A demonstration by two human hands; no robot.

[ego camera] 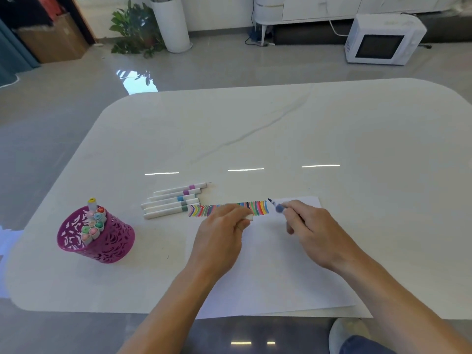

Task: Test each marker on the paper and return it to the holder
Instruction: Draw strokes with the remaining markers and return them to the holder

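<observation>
A white sheet of paper (pixel 270 264) lies at the table's near edge, with a row of coloured test strokes (pixel 227 209) along its far side. My right hand (pixel 314 233) grips an uncapped blue marker (pixel 277 206), tip pointing up and left just beyond the strokes' right end. My left hand (pixel 222 233) pinches a white marker cap (pixel 249 217) over the strokes. Several capped white markers (pixel 173 200) lie side by side left of the paper. A purple cut-out holder (pixel 102 241) at the left contains several markers.
The white marble table (pixel 255 129) stretches far beyond the paper. On the floor behind stand a microwave (pixel 383 39), a white planter with a green plant (pixel 138 29) and a cardboard box (pixel 53 39). My shoe (pixel 344 333) shows below the table edge.
</observation>
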